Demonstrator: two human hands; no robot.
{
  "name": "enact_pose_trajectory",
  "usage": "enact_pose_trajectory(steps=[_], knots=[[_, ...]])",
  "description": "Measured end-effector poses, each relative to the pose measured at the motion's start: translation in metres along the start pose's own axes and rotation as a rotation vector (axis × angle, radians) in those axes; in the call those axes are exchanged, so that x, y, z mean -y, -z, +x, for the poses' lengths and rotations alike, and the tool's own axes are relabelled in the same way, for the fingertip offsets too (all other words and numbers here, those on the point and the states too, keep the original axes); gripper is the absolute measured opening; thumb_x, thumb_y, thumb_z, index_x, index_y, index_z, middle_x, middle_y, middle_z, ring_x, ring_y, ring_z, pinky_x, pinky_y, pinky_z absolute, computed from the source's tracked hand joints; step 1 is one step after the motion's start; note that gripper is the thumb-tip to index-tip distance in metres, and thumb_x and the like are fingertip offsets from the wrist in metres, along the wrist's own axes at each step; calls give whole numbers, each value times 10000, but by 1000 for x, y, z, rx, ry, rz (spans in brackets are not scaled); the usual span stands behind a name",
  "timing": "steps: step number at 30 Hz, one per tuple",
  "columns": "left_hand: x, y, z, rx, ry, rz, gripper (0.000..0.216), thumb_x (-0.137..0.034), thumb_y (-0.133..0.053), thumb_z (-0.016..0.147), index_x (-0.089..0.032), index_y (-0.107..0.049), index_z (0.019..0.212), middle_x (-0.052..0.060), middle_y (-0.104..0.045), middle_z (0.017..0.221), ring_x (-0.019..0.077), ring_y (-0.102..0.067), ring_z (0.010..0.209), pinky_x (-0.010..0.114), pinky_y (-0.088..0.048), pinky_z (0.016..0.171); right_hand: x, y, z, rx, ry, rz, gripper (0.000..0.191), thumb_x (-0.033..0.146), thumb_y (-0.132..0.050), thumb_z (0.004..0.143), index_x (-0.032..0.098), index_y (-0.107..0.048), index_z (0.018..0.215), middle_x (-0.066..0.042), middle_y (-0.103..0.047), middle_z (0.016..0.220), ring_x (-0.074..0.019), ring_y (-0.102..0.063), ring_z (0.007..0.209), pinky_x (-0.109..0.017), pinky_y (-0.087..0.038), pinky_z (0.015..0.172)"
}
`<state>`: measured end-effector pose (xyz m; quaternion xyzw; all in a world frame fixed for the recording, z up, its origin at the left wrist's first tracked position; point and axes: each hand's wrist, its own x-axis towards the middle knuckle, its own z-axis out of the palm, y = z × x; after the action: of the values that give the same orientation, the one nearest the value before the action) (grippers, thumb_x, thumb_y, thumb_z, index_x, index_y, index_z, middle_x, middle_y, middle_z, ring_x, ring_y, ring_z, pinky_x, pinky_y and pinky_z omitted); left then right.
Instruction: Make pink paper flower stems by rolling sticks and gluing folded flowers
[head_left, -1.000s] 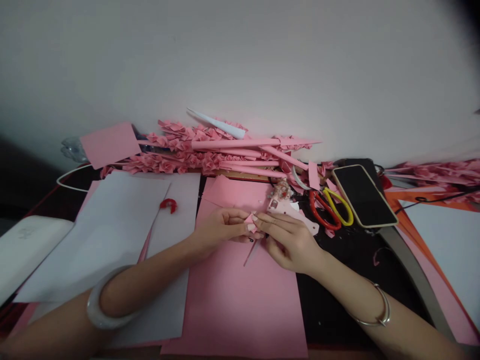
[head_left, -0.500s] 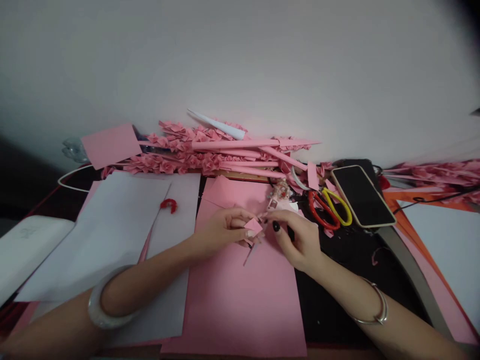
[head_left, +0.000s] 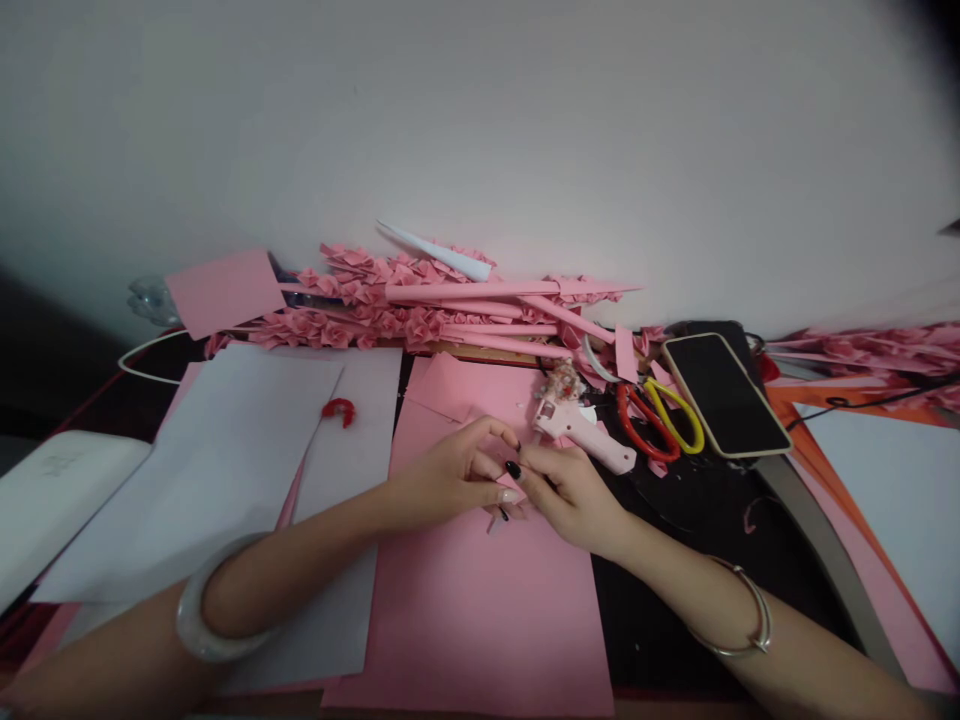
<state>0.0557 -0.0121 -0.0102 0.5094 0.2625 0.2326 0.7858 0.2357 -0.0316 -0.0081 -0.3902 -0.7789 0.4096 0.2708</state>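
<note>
My left hand (head_left: 454, 475) pinches a small folded piece of pink paper (head_left: 511, 487) between thumb and fingers. My right hand (head_left: 574, 495) meets it from the other side, thumb and index finger closed on the paper's edge; the fingers cover most of the piece. A thin pale strip (head_left: 493, 523) pokes out below the left fingers, and I cannot make out what it is. Both hands are above a large pink paper sheet (head_left: 491, 620). Just beyond my right hand lies a pale pink glue gun (head_left: 589, 437), its nozzle end by a cluttered beaded lump (head_left: 562, 380).
Scissors with red and yellow handles (head_left: 679, 415) and a phone (head_left: 726, 393) lie to the right. Pink paper flowers (head_left: 360, 320) and rolled pink tubes (head_left: 472, 290) line the wall. White sheets (head_left: 210, 440) with a red curled item (head_left: 339, 411) cover the left.
My right hand has moved left and slightly down onto the folded pink paper, covering more of it. The glue gun's body, hidden before, now shows behind that hand.
</note>
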Motion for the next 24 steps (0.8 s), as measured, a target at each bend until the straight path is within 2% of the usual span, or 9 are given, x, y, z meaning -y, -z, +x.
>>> enact_pose_trajectory(steps=[6,9,12,14,16,19,24], knots=[[0,5,1,-73,5,31,280,-133,-614,783,-190,-444,998,23,-707,714,167,-688,721,266,-522,646,-2,0,3,-111,14,19,318,208,-420,907,171,-443,593,51,-452,491,-65,-368,443,-191,-283,450],[1,4,1,-78,17,50,253,-147,-615,776,-184,-472,981,17,-697,729,159,-682,733,266,-526,661,-4,0,3,-107,14,-11,323,208,-420,905,172,-427,584,65,-375,486,-64,-311,441,-203,-250,450],[3,3,1,-182,-25,198,125,-165,-598,770,-161,-540,880,-6,-646,700,118,-641,654,218,-513,592,-6,1,3,-110,-12,-53,373,254,-444,894,182,-353,539,73,-270,487,-71,-261,450,-221,-220,456],[3,3,1,-266,-78,315,63,-184,-587,772,-153,-577,827,-22,-595,671,84,-581,580,174,-475,504,-7,2,3,-162,-29,-58,398,287,-438,896,191,-298,536,70,-238,504,-78,-261,468,-229,-223,471],[1,3,2,-313,-123,341,65,-201,-586,776,-152,-591,818,-25,-581,688,67,-545,557,156,-449,472,-8,3,3,-213,-44,-23,370,305,-412,907,193,-322,566,61,-278,532,-87,-297,495,-232,-245,489],[-3,4,3,-353,-145,211,85,-210,-597,774,-148,-557,815,-10,-626,731,82,-597,625,175,-478,544,-8,2,2,-243,-78,49,260,319,-440,898,188,-417,674,49,-352,586,-95,-335,521,-230,-270,494],[-5,5,3,-365,-54,93,134,-211,-607,777,-158,-484,787,14,-680,764,141,-675,746,197,-491,600,-10,-1,-1,-268,-139,102,142,273,-448,900,192,-456,783,45,-414,600,-94,-380,514,-220,-301,487]])
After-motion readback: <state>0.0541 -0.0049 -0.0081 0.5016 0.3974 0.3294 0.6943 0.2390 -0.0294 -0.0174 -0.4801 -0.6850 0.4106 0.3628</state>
